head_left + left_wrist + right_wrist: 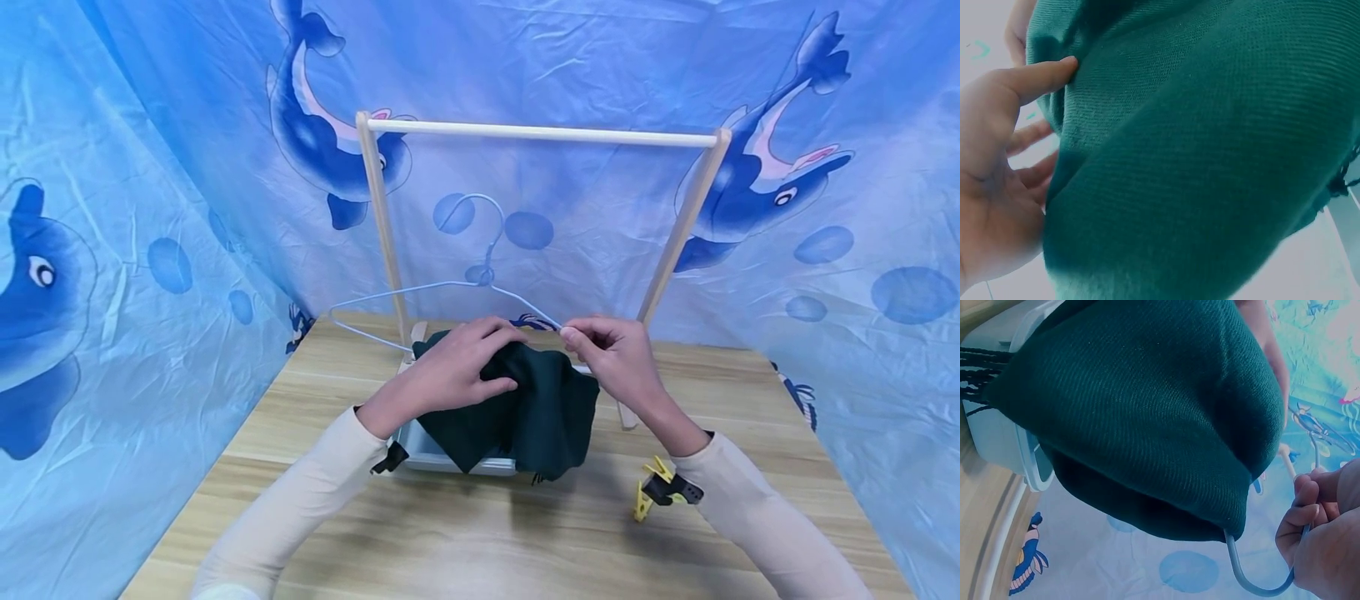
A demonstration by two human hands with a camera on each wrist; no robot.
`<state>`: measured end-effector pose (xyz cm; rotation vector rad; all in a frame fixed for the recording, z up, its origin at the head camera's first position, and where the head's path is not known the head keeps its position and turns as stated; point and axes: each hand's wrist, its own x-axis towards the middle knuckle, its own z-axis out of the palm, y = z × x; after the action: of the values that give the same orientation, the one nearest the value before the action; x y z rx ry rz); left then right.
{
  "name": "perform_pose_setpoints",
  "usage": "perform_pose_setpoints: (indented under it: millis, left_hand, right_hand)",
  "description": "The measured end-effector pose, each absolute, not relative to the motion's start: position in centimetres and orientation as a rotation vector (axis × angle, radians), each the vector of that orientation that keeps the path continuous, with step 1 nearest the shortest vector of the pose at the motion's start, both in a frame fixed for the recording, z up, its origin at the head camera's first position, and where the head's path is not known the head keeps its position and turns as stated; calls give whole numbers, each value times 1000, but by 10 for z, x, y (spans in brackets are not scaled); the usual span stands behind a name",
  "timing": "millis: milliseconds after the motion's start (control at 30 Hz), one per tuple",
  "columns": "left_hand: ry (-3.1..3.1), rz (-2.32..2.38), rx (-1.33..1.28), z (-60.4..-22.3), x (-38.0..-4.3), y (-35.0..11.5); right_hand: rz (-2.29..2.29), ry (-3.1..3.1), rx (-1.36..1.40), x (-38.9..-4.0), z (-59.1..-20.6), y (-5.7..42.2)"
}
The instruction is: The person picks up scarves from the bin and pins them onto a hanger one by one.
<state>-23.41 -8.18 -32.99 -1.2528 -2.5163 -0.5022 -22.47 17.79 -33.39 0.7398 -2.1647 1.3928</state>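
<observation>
A dark green fringed scarf (558, 417) hangs in folds over the lower bar of a light blue wire hanger (491, 279). My left hand (465, 367) holds the scarf near its top, thumb (1054, 75) on the near side and fingers behind it. At the hanger's right shoulder, my right hand (618, 358) pinches the wire with thumb and curled fingers. The right wrist view shows the hanger's bent corner (1260, 589) coming out of the scarf beside that hand (1329, 525). The scarf hides much of the hanger's lower bar.
Under the scarf stands a pale plastic bin (480, 467). Behind the hanger rises a wooden rack with a white top rod (540, 132). Yellow clips (642, 504) are on the table (450, 550) near my right wrist. A blue dolphin-print curtain (615, 50) encloses the table.
</observation>
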Motion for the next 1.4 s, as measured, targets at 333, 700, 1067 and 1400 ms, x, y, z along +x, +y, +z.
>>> perform_pose_setpoints:
  millis: [333, 700, 1067, 1400]
  left_hand:
    - [-2608, -400, -740, -336, -219, -110]
    - [-2537, -418, -655, -354, -212, -125]
    - [-2247, -699, -887, -343, -218, -136]
    - [-2111, -633, -856, -318, -218, -152]
  right_hand:
    - [1389, -2159, 692, -223, -332, 182]
    - [1342, -2132, 714, -219, -330, 185]
    - [1235, -2159, 689, -222, -334, 186]
    - [1335, -2101, 694, -225, -335, 186]
